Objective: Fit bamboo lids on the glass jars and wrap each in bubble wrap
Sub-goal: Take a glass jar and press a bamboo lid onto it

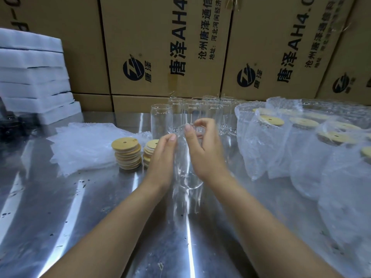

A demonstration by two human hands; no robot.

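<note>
Right hand [204,149] curls round the rim of the unlidded glass jar [187,173]; left hand [162,157] lies flat against its side, apparently steadying it upright on the steel table [80,217], with the bamboo lids [126,153] stacked near for fitting.

On the table [80,207], a glass jar [187,167] is located centrally between the left hand [162,157] and right hand [206,151], with lid stacks [126,153] just left, bubble wrap sheets [84,147] further left, empty jars [200,111] behind, wrapped jars [281,149] right, and cartons [166,47] rearmost.

Tan bamboo lids [126,146], clear glass jars [161,117]; brown cartons [160,37], dark, perhaps navy, print; white foam [34,75]
</note>
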